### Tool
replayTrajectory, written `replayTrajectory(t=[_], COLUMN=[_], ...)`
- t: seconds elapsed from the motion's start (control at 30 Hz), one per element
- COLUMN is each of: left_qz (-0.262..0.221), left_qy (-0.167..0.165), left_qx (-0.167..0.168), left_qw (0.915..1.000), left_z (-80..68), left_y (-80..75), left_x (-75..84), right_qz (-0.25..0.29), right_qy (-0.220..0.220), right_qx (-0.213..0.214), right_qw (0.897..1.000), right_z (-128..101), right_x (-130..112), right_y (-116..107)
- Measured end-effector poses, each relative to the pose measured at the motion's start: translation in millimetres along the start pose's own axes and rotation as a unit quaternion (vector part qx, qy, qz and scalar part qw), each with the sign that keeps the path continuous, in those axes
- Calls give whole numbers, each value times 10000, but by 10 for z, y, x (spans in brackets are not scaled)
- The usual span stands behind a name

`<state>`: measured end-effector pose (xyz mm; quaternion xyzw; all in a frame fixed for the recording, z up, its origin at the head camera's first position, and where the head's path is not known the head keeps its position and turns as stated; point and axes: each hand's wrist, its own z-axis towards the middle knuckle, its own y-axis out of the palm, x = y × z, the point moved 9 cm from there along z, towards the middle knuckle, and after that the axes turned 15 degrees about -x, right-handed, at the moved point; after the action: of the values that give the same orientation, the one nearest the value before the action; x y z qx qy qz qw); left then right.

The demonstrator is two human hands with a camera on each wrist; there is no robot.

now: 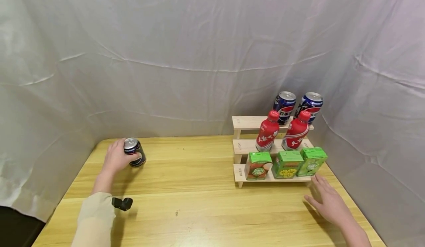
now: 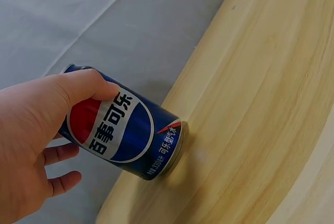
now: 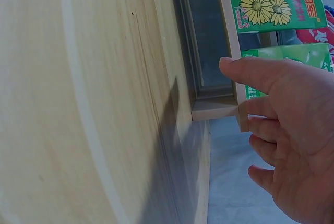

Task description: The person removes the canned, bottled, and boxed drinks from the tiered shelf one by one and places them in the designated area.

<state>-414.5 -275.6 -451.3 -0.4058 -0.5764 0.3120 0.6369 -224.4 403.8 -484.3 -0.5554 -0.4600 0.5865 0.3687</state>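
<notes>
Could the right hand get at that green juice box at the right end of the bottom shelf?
Probably yes. The right hand lies open on the table just in front of the green juice box, and nothing stands between them.

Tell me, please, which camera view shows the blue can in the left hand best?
The left wrist view: the blue can fills it, label readable, left hand gripping it. The head view shows it small; the right wrist view misses it.

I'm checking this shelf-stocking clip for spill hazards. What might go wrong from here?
The left hand grips the blue can close to the table's far left corner; a slip might send it off the edge. The right hand rests beside the wooden rack; a bump may topple the red bottles.
</notes>
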Motion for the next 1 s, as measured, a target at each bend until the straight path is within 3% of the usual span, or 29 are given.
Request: replayTrajectory(t=[0.23, 0.5, 0.73, 1.0], left_qz=[-329, -569, -489, -310], left_qy=[-58, -175, -183, -161], left_qx=[32, 138, 365, 404], left_qw=[9994, 9981, 9980, 9986], left_z=[-34, -172, -340, -474], left_y=[16, -10, -54, -72], left_x=[-11, 36, 157, 325], right_qz=[-58, -94, -48, -23], right_qy=[-35, -70, -35, -29], right_qx=[99, 175, 110, 84], right_qw=[9999, 9998, 9999, 10000], right_z=[-7, -6, 5, -7], right_x=[7, 9, 9, 1], right_y=[15, 9, 11, 5])
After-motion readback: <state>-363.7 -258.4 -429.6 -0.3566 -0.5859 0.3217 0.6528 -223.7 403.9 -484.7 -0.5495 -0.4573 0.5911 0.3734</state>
